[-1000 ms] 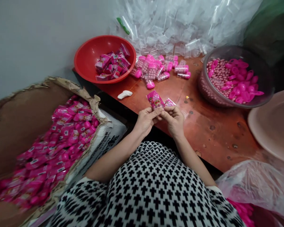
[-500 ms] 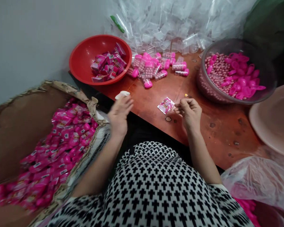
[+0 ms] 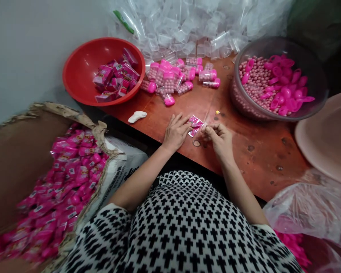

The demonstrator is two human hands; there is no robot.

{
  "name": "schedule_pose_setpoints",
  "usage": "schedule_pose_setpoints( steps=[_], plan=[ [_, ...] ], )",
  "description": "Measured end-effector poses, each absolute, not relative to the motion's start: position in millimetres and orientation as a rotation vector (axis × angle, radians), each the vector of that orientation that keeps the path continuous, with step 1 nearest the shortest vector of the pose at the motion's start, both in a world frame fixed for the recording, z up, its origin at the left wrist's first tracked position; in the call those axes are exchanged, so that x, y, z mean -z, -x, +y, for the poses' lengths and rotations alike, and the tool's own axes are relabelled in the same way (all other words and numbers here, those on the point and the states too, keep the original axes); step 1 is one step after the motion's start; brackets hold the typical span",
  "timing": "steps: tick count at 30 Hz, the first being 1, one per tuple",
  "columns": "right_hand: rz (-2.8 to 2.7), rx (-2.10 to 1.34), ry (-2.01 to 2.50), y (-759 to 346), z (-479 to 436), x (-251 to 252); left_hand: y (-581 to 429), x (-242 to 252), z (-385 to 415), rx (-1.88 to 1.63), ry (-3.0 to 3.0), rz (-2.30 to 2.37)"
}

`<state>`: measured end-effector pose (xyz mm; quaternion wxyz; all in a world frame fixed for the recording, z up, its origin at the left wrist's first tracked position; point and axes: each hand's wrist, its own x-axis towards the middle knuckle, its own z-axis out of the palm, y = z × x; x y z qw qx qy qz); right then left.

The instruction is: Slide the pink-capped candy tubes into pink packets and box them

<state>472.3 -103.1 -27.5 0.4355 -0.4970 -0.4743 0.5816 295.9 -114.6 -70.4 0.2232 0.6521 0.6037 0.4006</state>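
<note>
A small pink printed sachet (image 3: 196,124) lies on the reddish-brown table, its surface creased. My left hand (image 3: 176,132) rests on the tabletop with fingers stretched out, their tips touching the sachet's left side. At its right edge, the fingers of my right hand (image 3: 220,139) are pinched together. What sits between those fingertips is too small to make out. Farther back are several clear tubes of pink beads (image 3: 168,81) with bright pink caps. A white crumpled piece (image 3: 137,116) lies left of my left hand, and a tiny yellow bit (image 3: 217,112) beyond my right.
A red bowl (image 3: 82,85) of pink packets stands back left, with clear empty tubes (image 3: 187,32) heaped behind. A dark translucent bowl (image 3: 278,118) holds beads and pink spoon-like pieces. An open carton (image 3: 13,151) of pink packets is at left. Plastic bag (image 3: 309,212) at right.
My left hand has come rightward from near the white piece to the sachet. The sachet now looks creased. My right hand stays pinched beside it, and the head view has shifted slightly.
</note>
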Motion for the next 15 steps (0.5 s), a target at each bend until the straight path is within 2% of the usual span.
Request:
schedule_pose_setpoints(
  steps=[3, 9, 15],
  plan=[
    [-1.152, -1.374, 1.238, -465, -98, 37, -302, 63, -120, -1.222, -1.708, 1.651],
    [-1.146, -1.57, 1.072, -456, -84, 31, -314, 36, -139, -1.408, -1.229, 1.444],
    [-1.522, -1.739, 1.034, -459, -67, 7, -309, 24, -139, -1.191, -0.596, 1.013]
  ],
)
